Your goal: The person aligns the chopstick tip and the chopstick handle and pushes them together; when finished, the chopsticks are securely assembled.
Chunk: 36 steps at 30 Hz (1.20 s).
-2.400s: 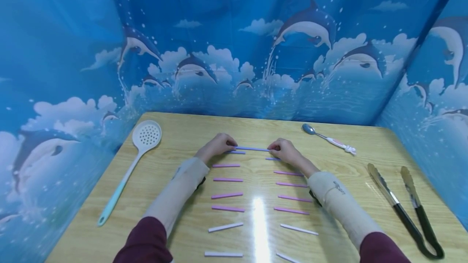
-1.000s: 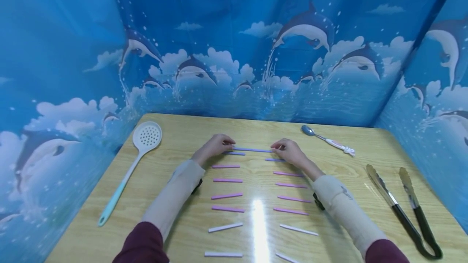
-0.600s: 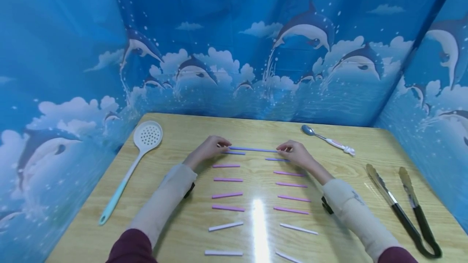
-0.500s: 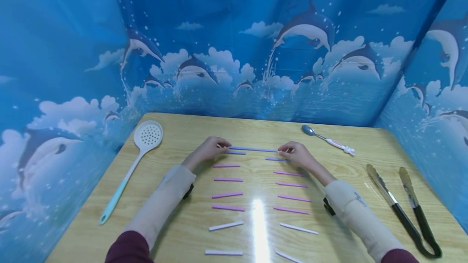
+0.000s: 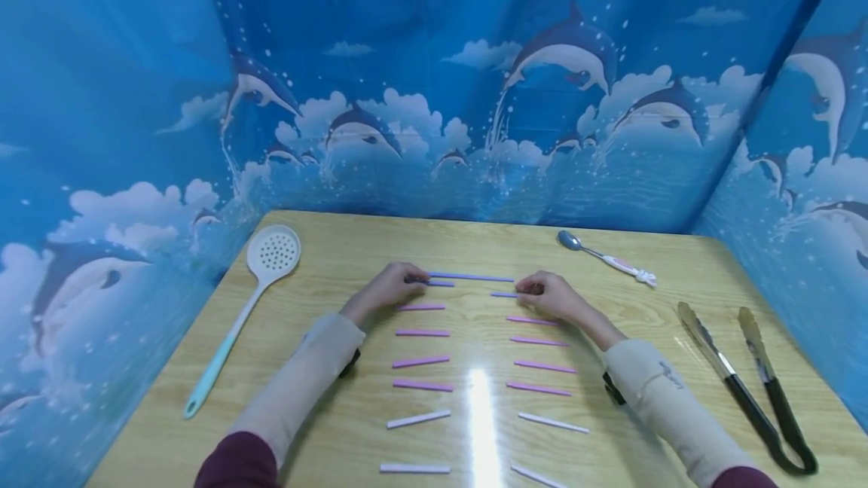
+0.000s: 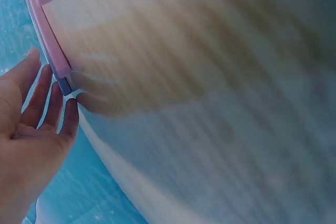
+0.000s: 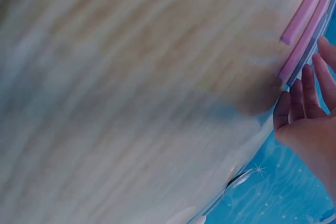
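A long blue-violet stick [image 5: 471, 276] lies across the far part of the wooden table. Just below its ends lie a short blue stick at the left [image 5: 441, 284] and another at the right [image 5: 503, 294]. My left hand [image 5: 388, 288] is at the left ends of the long and left short sticks, its fingers extended and slightly bent in the left wrist view. My right hand [image 5: 552, 298] has its fingertips at the right short stick, just clear of the long one's end. The right wrist view shows loosely bent fingers [image 7: 296, 100] beside the sticks; contact is unclear.
Two columns of short pink, purple and pale sticks [image 5: 423, 385] run towards me. A slotted skimmer [image 5: 273, 251] lies at the left, a spoon [image 5: 620, 265] at the far right, and black-handled tongs [image 5: 766, 413] at the right. A dolphin-print curtain [image 5: 434, 96] surrounds the table [image 5: 339, 239].
Both hands have slid outward along the long stick, then shifted slightly towards me. The right fingers have left the long stick's end, which now shows. The sticks appear unmoved.
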Tool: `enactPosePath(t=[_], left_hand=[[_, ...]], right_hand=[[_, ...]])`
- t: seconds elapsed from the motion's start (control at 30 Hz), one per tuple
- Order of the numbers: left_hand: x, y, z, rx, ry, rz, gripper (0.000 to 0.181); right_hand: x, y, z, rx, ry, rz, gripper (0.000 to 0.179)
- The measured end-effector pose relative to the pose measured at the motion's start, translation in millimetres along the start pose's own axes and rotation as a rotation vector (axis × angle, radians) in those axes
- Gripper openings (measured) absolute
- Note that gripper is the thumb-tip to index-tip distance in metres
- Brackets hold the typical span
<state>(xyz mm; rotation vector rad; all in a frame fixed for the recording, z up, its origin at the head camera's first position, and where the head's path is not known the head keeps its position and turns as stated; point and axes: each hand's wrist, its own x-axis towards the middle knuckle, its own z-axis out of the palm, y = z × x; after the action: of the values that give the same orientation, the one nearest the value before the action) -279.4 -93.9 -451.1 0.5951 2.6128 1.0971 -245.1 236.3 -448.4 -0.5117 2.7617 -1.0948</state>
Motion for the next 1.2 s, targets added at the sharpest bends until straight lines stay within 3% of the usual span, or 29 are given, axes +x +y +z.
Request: enactPosePath(t=[0.2,0.53,0.73,0.97,1.2], left_hand=[[2.0,-1.9,0.5,-0.006,-0.008,0.018,0.027],[9.0,-6.8,-0.9,0.062,-0.018,0.011,0.024],[8.7,-8.7,0.2,0.092,-0.019,0.075,0.02],[8.3,-9.3,0.7,0.116,-0.029,0.107,0.02],[7.2,-5.7,3.0,0.064,-0.023,0.102,0.019]], right_hand=[[-0.9,1.2,1.0,-0.034,0.011,-0.018,0.022],[2.3,5.7,4.3,-0.048,0.029,-0.056,0.015],[3.1,6.6,6.4,-0.064,0.045,-0.096,0.01],[2.4,5.4,7.5,-0.063,0.047,-0.077,0.009],[2.5,0.0,10.4,-0.031,0.057,-0.037,0.01]])
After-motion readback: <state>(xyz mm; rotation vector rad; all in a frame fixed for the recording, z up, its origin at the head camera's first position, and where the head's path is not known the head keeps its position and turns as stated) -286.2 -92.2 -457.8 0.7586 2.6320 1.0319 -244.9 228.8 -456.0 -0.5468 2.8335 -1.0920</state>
